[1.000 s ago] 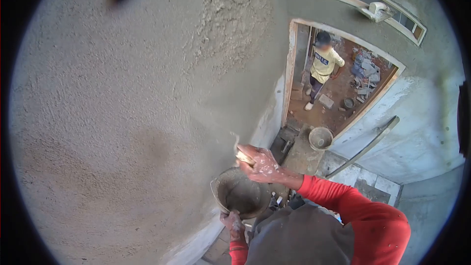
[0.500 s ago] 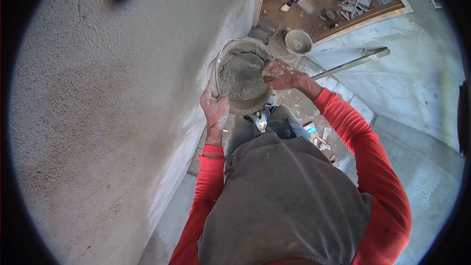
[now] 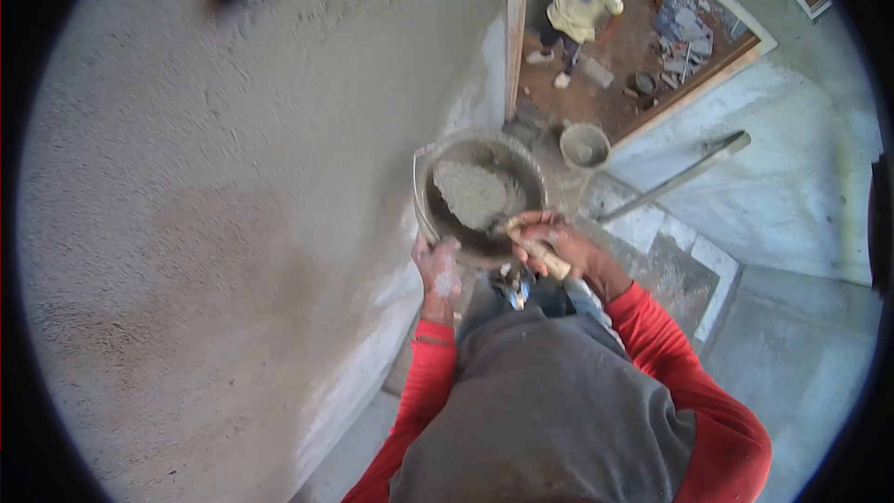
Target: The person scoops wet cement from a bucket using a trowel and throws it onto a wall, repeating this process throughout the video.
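Observation:
My left hand (image 3: 438,265) grips the near left rim of a round bucket (image 3: 529,163), with its fingers wrapped over the edge. Grey wet mortar (image 3: 470,194) lies inside, heaped toward the bucket's left side. At the near right rim, my right hand (image 3: 563,247) is closed around the wooden handle of a trowel (image 3: 548,261). The trowel's blade is mostly hidden in the bucket, by the mortar. To the left rises a wall (image 3: 223,251) with rough grey plaster.
A second bucket (image 3: 585,145) stands on the floor beyond. A long straight bar (image 3: 675,177) leans at the right wall (image 3: 782,177). Through the framed doorway (image 3: 684,88) stand a person (image 3: 582,5) in a yellow shirt and a rubble heap (image 3: 684,33).
The view has shifted, showing more of the doorway and person. My right hand has turned, exposing the trowel's handle, and the mortar now forms a smaller heap in the bucket.

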The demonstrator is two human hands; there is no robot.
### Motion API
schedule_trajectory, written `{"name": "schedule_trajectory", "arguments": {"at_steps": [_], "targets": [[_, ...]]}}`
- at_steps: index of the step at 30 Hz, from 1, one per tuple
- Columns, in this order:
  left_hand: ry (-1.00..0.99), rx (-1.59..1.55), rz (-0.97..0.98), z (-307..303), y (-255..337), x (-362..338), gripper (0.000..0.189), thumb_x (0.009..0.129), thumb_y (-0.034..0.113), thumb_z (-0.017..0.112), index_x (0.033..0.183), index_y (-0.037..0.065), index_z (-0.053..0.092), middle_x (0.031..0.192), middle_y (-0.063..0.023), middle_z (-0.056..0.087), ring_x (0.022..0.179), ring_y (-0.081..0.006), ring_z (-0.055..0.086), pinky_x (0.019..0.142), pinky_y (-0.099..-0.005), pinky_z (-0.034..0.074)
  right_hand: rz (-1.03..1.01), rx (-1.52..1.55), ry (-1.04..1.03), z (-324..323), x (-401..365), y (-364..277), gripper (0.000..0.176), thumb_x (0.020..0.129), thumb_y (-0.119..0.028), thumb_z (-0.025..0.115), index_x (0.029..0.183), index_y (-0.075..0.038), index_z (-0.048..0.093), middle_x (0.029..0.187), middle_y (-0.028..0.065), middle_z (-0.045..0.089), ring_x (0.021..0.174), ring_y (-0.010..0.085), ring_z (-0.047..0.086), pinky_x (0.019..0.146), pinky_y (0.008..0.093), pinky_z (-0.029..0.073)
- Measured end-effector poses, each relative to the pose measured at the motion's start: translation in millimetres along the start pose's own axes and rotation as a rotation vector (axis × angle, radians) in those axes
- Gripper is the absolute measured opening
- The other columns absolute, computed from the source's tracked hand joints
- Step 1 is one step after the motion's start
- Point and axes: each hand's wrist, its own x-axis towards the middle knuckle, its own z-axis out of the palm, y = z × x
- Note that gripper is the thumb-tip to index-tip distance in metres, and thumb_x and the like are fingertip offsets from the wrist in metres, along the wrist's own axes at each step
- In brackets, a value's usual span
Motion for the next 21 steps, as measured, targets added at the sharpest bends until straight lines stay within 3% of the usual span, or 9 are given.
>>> {"name": "schedule_trajectory", "arguments": {"at_steps": [3, 6, 9, 11, 13, 14, 16, 19, 21], "targets": [[0.037, 0.006, 0.017, 1, 7, -9, 0.064, 0.074, -0.008, 0.066, 0.137, 0.003, 0.063, 0.117, -0.0033, 0.069, 0.101, -0.0165, 0.065, 0.084, -0.0295, 0.054, -0.243, 0.129, -0.058, 39, -12, -66, 0.043, 0.095, -0.015, 0.065, 0.130, 0.009, 0.064, 0.079, 0.0114, 0.068, 0.047, 0.0147, 0.058, 0.042, 0.0275, 0.047], [0.097, 0.010, 0.077, -26, -6, -15, 0.054, 0.067, -0.009, 0.066, 0.119, 0.004, 0.067, 0.111, -0.0044, 0.070, 0.098, -0.0185, 0.065, 0.081, -0.0332, 0.055, -0.564, 0.229, -0.046, 76, -24, -137, 0.049, 0.093, -0.015, 0.068, 0.133, 0.012, 0.060, 0.082, 0.0129, 0.069, 0.048, 0.0147, 0.058, 0.042, 0.0281, 0.048], [0.155, -0.039, 0.106, -61, -16, -29, 0.044, 0.067, -0.008, 0.065, 0.108, 0.005, 0.065, 0.102, -0.0036, 0.069, 0.087, -0.0180, 0.064, 0.075, -0.0329, 0.054, -1.041, 0.234, 0.090, 123, -42, -218, 0.054, 0.093, -0.022, 0.071, 0.138, 0.007, 0.059, 0.085, 0.0117, 0.070, 0.053, 0.0133, 0.062, 0.044, 0.0263, 0.050], [0.262, -0.031, -0.005, -77, -6, -55, 0.044, 0.067, -0.009, 0.064, 0.109, 0.004, 0.065, 0.095, -0.0038, 0.069, 0.077, -0.0187, 0.063, 0.069, -0.0333, 0.053, -1.416, 0.063, 0.347, 144, -49, -271, 0.050, 0.093, -0.029, 0.075, 0.129, 0.005, 0.068, 0.082, 0.0096, 0.070, 0.058, 0.0116, 0.066, 0.048, 0.0254, 0.050], [0.318, -0.040, 0.071, -84, 5, -85, 0.045, 0.067, -0.009, 0.063, 0.110, 0.003, 0.065, 0.090, -0.0047, 0.068, 0.067, -0.0181, 0.060, 0.060, -0.0324, 0.050, -1.658, 0.013, 0.688, 161, -48, -327, 0.039, 0.092, -0.025, 0.076, 0.116, 0.006, 0.072, 0.079, 0.0089, 0.070, 0.060, 0.0141, 0.067, 0.050, 0.0259, 0.049], [0.327, -0.036, 0.084, -105, -11, -84, 0.046, 0.068, -0.009, 0.062, 0.111, 0.005, 0.063, 0.096, -0.0068, 0.068, 0.074, -0.0217, 0.064, 0.064, -0.0348, 0.053, -1.770, 0.008, 1.009, 158, -35, -359, 0.035, 0.091, -0.021, 0.076, 0.111, 0.007, 0.071, 0.077, 0.0096, 0.070, 0.059, 0.0160, 0.067, 0.051, 0.0279, 0.049], [0.347, -0.021, 0.137, -128, -27, -83, 0.046, 0.069, -0.009, 0.061, 0.112, 0.006, 0.062, 0.101, -0.0093, 0.069, 0.081, -0.0250, 0.068, 0.068, -0.0371, 0.056, -1.940, 0.048, 1.386, 158, -15, -403, 0.029, 0.090, -0.016, 0.076, 0.103, 0.008, 0.070, 0.074, 0.0108, 0.069, 0.059, 0.0197, 0.067, 0.053, 0.0314, 0.051], [0.465, -0.031, 0.221, -121, -16, -111, 0.042, 0.067, -0.010, 0.061, 0.107, 0.002, 0.066, 0.097, -0.0088, 0.070, 0.077, -0.0224, 0.067, 0.066, -0.0352, 0.054, -2.075, 0.079, 1.481, 175, 23, -447, 0.028, 0.088, -0.016, 0.077, 0.100, 0.008, 0.069, 0.073, 0.0134, 0.069, 0.062, 0.0248, 0.069, 0.058, 0.0354, 0.055], [0.621, -0.086, 0.216, -105, -2, -127, 0.037, 0.064, -0.011, 0.060, 0.099, -0.002, 0.068, 0.089, -0.0067, 0.070, 0.071, -0.0183, 0.064, 0.065, -0.0317, 0.051, -2.022, -0.206, 1.491, 181, 82, -469, 0.032, 0.088, -0.020, 0.076, 0.102, 0.008, 0.068, 0.079, 0.0187, 0.070, 0.069, 0.0289, 0.072, 0.062, 0.0392, 0.058]]}}
